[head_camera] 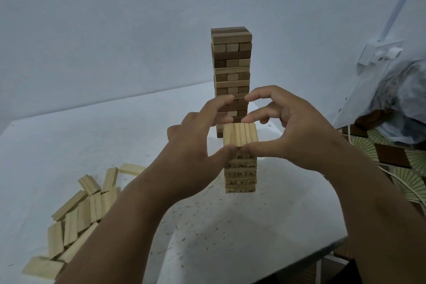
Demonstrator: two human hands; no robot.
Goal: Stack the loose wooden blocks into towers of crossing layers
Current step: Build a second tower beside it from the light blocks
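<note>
A short tower of pale numbered blocks [241, 175] stands in the middle of the white table [207, 226]. Its top layer [239, 134] is three blocks side by side, running away from me. My left hand [196, 145] and my right hand [297, 131] frame that layer. Both thumbs press its near end and curled fingertips touch its far end. Behind it rises a taller tower of darker mixed-brown blocks [231, 57] in crossing layers. A heap of loose pale blocks [76, 210] lies on the table at the lower left, partly hidden by my left forearm.
The table's front right edge [322, 253] runs diagonally close to my right arm. Beyond it is a fan-patterned surface [410, 182] with a white cord. A crumpled plastic bag [396, 90] sits at the right. A pale wall stands behind the towers.
</note>
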